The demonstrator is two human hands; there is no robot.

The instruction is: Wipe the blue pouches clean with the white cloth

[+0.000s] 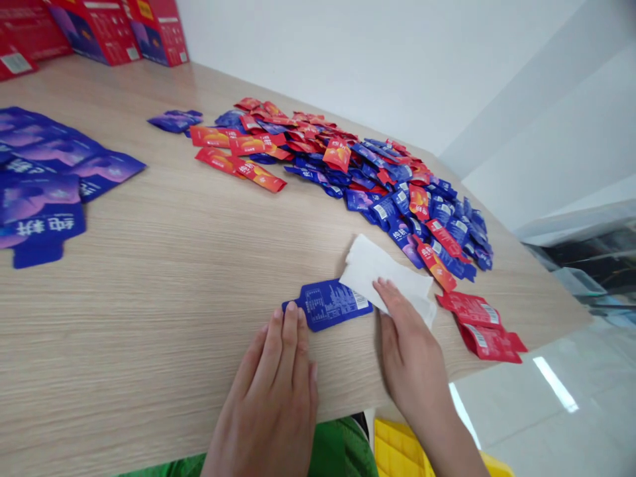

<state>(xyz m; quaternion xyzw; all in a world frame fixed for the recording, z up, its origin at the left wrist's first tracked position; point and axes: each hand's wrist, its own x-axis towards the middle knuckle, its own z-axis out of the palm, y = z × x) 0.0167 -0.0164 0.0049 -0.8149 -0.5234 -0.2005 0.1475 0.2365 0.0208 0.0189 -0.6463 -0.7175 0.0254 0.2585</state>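
Note:
My left hand [275,384] lies flat on the wooden table [149,298], fingers stretched out, fingertips touching the left tip of a flattened blue carton piece [328,303] with white print and a barcode. My right hand [410,351] rests with fingers extended on a white folded sheet [377,268] that overlaps the carton's right end. Neither hand grips anything.
A long heap of red and blue sachets [368,179] runs across the table behind. Two red sachets [479,324] lie near the right edge. Flat blue cartons [44,179] are stacked at left, red boxes [99,26] stand at the back left. A yellow bin [397,447] sits below the table edge.

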